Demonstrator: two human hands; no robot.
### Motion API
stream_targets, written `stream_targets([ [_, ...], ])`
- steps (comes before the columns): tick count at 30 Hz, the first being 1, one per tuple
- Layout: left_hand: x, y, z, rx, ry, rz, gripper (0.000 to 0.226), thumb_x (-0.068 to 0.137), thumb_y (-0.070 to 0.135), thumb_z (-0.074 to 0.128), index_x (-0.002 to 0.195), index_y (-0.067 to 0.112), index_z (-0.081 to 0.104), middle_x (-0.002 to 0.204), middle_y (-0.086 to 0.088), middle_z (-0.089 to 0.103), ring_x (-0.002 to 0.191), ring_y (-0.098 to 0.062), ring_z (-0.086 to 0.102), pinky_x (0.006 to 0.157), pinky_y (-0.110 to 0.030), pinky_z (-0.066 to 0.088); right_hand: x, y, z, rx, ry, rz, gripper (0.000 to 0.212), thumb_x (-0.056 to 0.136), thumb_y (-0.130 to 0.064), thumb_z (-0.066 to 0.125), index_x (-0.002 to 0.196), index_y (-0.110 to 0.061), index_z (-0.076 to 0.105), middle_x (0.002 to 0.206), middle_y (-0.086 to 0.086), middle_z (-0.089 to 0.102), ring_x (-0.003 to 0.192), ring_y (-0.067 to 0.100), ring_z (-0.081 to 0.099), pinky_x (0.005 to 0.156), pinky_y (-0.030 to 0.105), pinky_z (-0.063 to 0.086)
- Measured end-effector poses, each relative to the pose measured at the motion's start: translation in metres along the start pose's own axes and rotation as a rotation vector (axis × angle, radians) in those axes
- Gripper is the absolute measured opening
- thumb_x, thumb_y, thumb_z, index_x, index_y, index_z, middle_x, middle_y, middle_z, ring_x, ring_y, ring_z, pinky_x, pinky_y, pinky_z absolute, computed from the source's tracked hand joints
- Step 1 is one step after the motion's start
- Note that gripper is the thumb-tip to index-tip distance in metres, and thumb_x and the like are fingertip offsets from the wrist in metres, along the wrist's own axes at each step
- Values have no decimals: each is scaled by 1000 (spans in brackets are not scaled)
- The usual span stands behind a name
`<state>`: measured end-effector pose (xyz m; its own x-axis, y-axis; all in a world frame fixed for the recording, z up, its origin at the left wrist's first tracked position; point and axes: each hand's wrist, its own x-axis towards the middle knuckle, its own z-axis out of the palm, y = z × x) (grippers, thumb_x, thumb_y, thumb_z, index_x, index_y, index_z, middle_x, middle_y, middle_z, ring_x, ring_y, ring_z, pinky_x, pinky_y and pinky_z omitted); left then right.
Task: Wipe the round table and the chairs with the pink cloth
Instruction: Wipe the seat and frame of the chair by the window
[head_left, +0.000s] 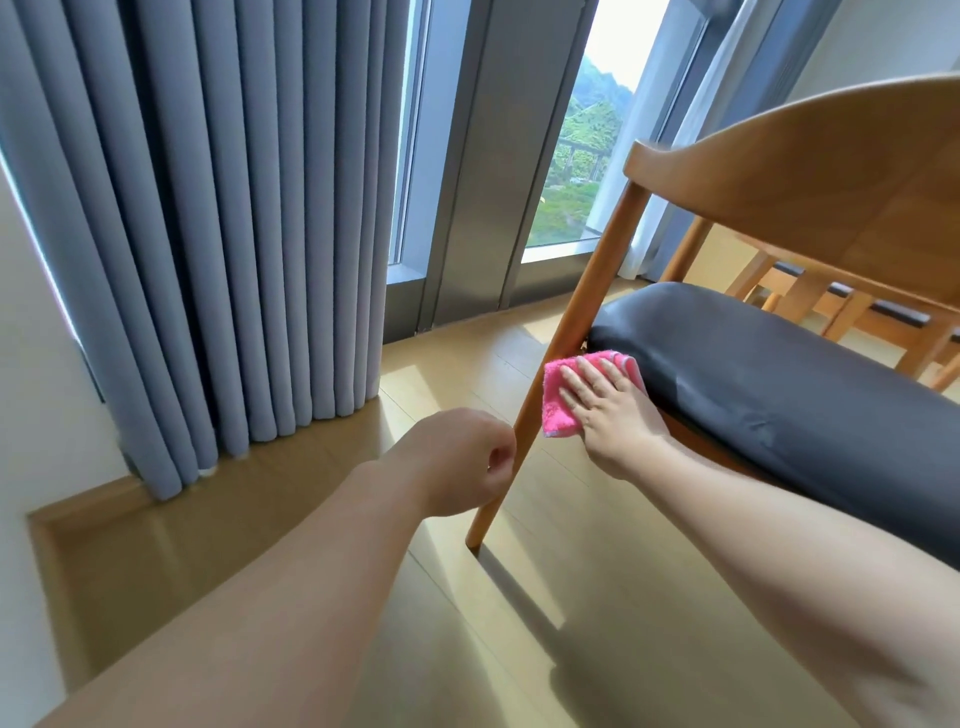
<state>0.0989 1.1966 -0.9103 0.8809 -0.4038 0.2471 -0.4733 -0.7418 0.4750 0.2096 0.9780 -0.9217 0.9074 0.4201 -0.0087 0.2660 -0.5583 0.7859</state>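
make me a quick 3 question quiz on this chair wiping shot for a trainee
1. True or false: the right hand lies flat on the cloth.
2. What does the cloth press against? A) curtain B) chair frame by the seat C) floor
3. Fill in: the left hand is loosely curled and holds ____.

Key:
1. True; its fingers are spread straight over the cloth.
2. B; it sits at the seat edge, beside the chair leg.
3. Nothing.

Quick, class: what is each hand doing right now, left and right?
Left hand: loosely curled, holding nothing, beside the chair leg.
Right hand: fingers flat, pressing the cloth against the chair.
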Motion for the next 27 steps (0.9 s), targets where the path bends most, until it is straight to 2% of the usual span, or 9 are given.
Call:
stream_targets([
  [3, 1, 2, 3, 21, -2, 6, 15, 90, 25, 52, 85, 19, 64, 80, 8, 60, 76, -12, 57, 71, -34, 55, -2, -1, 5, 71, -23, 1, 56, 103, -29, 18, 153, -20, -8, 159, 6, -19, 145, 29, -23, 102, 47, -32],
  [6, 3, 6, 5, 23, -11, 3, 14, 91, 27, 53, 87, 21, 65, 80, 9, 60, 75, -12, 56, 71, -31, 55, -7, -3, 12, 235, -24, 29, 55, 105, -25, 21, 153, -22, -4, 161, 3, -14, 146, 25, -19, 116, 42, -19],
  [8, 5, 11, 8, 27, -18, 10, 14, 91, 28, 53, 88, 22, 65, 80, 10, 61, 74, -12, 57, 70, -28, 54, -18, 1, 18, 290, 35, 54, 55, 104, -27, 21, 153, -26, -4, 162, -2, -12, 147, 22, -17, 118, 40, -16],
  [10, 9, 18, 9, 47, -23, 28, 14, 91, 28, 53, 87, 22, 65, 81, 9, 61, 74, -11, 57, 71, -30, 55, -33, 6, 26, 202, 66, -11, 56, 103, -32, 16, 151, -26, -11, 159, -1, -19, 145, 24, -23, 113, 47, -24],
  [12, 13, 26, 10, 70, -29, 52, 14, 90, 27, 53, 86, 22, 65, 81, 8, 61, 74, -11, 57, 71, -32, 55, -50, 12, 32, 149, 58, -77, 57, 102, -34, 16, 151, -25, -10, 159, 1, -20, 143, 27, -27, 113, 53, -22],
  [14, 17, 36, 11, 105, -28, 90, 14, 89, 27, 52, 84, 21, 64, 80, 7, 61, 74, -13, 57, 70, -34, 54, -67, 19, 34, 180, 56, -100, 58, 103, -31, 23, 152, -26, -6, 160, 1, -17, 142, 25, -28, 114, 52, -20],
  [17, 23, 53, 14, 168, -44, 155, 16, 88, 27, 49, 81, 20, 62, 77, 6, 58, 73, -16, 55, 69, -37, 53, -98, 30, 35, 189, 90, -132, 59, 102, -25, 29, 153, -24, -1, 159, 0, -14, 138, 21, -30, 104, 43, -33],
  [22, 31, 96, 25, 188, -101, 296, 19, 90, 25, 47, 81, 19, 63, 76, 6, 60, 70, -15, 56, 66, -36, 53, -150, 52, 49, 96, 57, -191, 55, 103, -28, 21, 151, -16, -2, 158, 3, -11, 135, 22, -33, 103, 43, -36],
  [27, 33, 138, 37, 181, -53, 466, 18, 91, 23, 47, 85, 19, 64, 79, 3, 59, 75, -19, 55, 65, -29, 47, -201, 72, 65, 55, -4, -244, 50, 101, -27, 27, 150, -17, 22, 159, 3, -7, 134, 24, -35, 104, 43, -37],
])
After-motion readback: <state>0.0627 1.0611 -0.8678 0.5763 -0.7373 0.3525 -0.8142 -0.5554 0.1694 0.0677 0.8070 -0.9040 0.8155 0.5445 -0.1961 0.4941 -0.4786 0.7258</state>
